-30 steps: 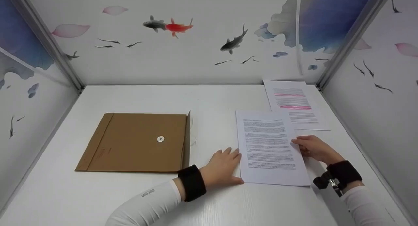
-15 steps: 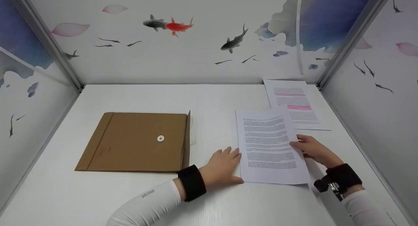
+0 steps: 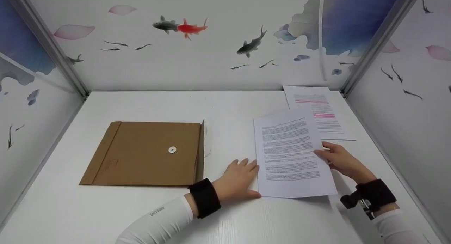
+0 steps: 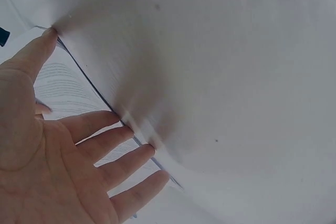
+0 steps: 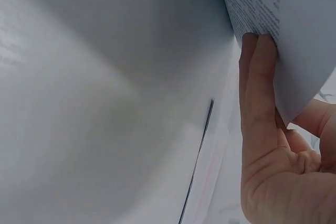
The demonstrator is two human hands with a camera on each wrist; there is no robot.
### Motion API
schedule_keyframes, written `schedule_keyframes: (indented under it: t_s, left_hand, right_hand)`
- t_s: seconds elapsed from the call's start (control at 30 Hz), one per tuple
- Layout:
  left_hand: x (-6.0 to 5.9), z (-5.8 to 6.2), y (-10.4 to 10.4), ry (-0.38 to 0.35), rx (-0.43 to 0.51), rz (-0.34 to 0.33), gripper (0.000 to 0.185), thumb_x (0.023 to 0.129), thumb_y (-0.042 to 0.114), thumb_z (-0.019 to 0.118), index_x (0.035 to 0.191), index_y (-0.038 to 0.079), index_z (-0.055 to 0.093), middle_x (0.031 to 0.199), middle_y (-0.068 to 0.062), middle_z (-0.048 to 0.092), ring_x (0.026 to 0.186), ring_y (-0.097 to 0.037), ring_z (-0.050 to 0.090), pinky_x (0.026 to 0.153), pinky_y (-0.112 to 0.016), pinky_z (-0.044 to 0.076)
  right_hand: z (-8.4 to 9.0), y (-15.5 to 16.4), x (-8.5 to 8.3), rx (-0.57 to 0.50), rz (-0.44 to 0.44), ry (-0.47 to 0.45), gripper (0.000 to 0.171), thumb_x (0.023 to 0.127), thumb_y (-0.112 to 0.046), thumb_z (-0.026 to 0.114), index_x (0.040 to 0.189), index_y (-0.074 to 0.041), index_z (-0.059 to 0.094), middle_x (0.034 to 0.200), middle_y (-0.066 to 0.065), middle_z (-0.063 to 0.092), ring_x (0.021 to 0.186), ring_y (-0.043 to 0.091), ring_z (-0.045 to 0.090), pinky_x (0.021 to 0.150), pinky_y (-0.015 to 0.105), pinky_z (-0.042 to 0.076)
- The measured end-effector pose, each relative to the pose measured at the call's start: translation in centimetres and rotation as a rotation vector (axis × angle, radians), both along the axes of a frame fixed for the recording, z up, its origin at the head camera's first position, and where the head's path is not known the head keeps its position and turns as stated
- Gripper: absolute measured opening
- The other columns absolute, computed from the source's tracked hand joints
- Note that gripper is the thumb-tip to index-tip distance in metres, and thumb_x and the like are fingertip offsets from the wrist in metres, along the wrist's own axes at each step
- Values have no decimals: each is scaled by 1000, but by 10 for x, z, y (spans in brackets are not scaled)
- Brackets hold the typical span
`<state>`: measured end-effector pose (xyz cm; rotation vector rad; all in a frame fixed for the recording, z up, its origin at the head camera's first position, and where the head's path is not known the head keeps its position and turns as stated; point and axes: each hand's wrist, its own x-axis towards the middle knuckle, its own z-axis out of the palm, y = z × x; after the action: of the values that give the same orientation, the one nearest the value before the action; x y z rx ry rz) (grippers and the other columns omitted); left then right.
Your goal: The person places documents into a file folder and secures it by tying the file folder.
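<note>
The spread left hand (image 3: pixel 236 182) is ideally bracing the papers (image 3: pixel 289 157) against slipping while the right hand (image 3: pixel 347 163) is pinching their raised edge.

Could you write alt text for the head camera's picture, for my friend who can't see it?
A person's right hand pinches the raised right edge of a printed paper on a white table, while their left hand touches its left edge. A brown envelope lies to the left, and a pink-highlighted page farther back.
</note>
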<state>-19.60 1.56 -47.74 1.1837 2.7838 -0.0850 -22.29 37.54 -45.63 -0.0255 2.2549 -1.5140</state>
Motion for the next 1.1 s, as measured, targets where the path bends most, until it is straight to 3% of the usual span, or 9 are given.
schedule_keyframes:
  t_s: [0.27,0.7,0.8,0.9,1.1]
  left_hand:
    - [-3,-3,0,-19,-19,14,90,90,73,58,155,14,44,164,0,43,150,-24,45,120,-45,41]
    - [-8,7,-11,-120,75,26,79,93,66,60,151,14,50,159,-1,49,146,-25,49,118,-46,43]
    - [-12,9,-15,-171,122,29,75,94,64,61,149,14,52,157,-2,53,146,-23,50,118,-43,45]
    - [-15,11,-19,-270,195,47,72,95,60,62,149,14,53,155,-3,55,146,-21,51,117,-40,45]
    - [-20,14,-24,-477,356,140,65,96,58,61,148,19,55,151,-1,59,141,-18,54,114,-41,47]
  right_hand:
    - [3,4,2,-132,16,-22,61,109,-23,50,155,10,28,110,-14,76,97,8,76,78,27,61]
    - [6,7,6,-289,-76,-65,48,107,-19,53,150,-1,41,111,-11,77,97,10,76,80,25,62]
    - [7,6,7,-296,-89,-72,49,107,-20,53,151,-2,40,111,-12,76,98,10,76,81,25,62]
    - [6,6,8,-297,-97,-74,52,107,-21,53,153,-2,37,112,-12,76,99,10,76,81,25,62]
    - [5,2,10,-358,-122,-71,41,108,-19,52,147,-11,46,113,-11,77,100,10,76,80,26,62]
